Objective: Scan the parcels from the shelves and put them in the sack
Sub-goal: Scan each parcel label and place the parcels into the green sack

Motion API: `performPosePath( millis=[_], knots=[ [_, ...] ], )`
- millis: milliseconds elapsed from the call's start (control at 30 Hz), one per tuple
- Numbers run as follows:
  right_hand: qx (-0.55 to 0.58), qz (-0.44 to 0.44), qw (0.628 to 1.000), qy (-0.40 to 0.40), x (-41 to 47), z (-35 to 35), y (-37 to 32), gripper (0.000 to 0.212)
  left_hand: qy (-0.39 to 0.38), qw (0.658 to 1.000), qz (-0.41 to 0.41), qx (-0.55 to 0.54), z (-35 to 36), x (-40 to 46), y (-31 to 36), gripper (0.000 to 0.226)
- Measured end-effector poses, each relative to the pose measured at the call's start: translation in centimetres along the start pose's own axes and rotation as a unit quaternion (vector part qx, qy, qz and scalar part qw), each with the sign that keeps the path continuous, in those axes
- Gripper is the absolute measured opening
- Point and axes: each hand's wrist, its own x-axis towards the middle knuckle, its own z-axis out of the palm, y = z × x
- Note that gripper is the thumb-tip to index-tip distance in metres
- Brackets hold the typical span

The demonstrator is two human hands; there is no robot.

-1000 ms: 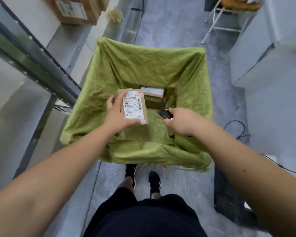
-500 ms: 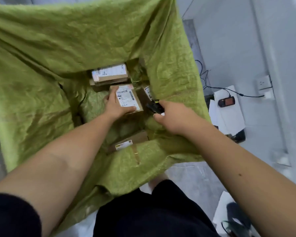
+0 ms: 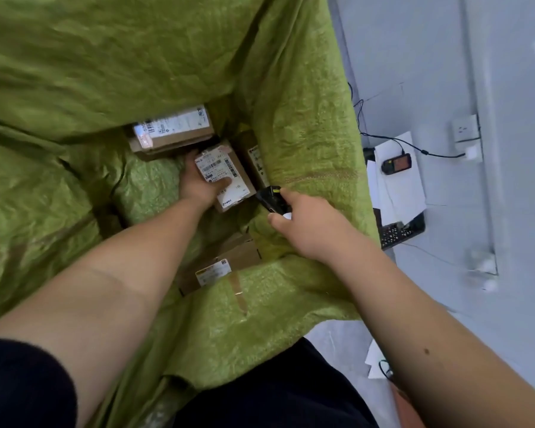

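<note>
The left hand (image 3: 200,188) is deep inside the green sack (image 3: 306,125), with its thumb and fingers wrapped around a small brown parcel (image 3: 226,177). The parcel's white label faces up. Its long side runs from the far left toward the near right, slanting down to the right hand (image 3: 303,225). The right hand is higher up, at the sack's right edge, and it grips a black scanner (image 3: 271,199) that points at the near corner of the parcel. The parcel sits low among other boxes: a bigger box (image 3: 173,128) lies just past it, another box (image 3: 255,159) is tucked beside it on the right, and a flat box (image 3: 220,267) lies nearer the person. I think the parcel only needs to be let go, because the left hand is already down at the bottom with it.
</note>
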Motion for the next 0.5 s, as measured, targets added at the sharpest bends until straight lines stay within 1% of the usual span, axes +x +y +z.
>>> performPosePath(
  millis=[167,267,333,400,500],
  knots=[
    [-0.02,-0.02,1.0,0.001,0.9,0.0,0.7,0.066,-0.009,0.999,0.011,0.038,-0.3,-0.1,-0.2,0.112],
    [-0.042,-0.044,0.998,0.006,1.5,-0.3,0.9,0.066,0.014,0.998,0.02,0.058,-0.7,-0.6,-0.1,0.114],
    [-0.052,-0.073,0.996,0.011,1.8,-0.7,1.0,0.061,0.029,0.996,0.023,0.082,-1.0,-1.7,0.5,0.116],
    [-0.055,-0.11,0.992,0.012,2.1,-1.2,1.0,0.055,0.049,0.99,0.027,0.128,-1.3,-3.4,0.9,0.109],
    [-0.033,-0.171,0.985,0.011,2.6,-2.1,1.5,0.047,0.065,0.968,0.021,0.24,-1.5,-7.2,1.7,0.089]
  ],
)
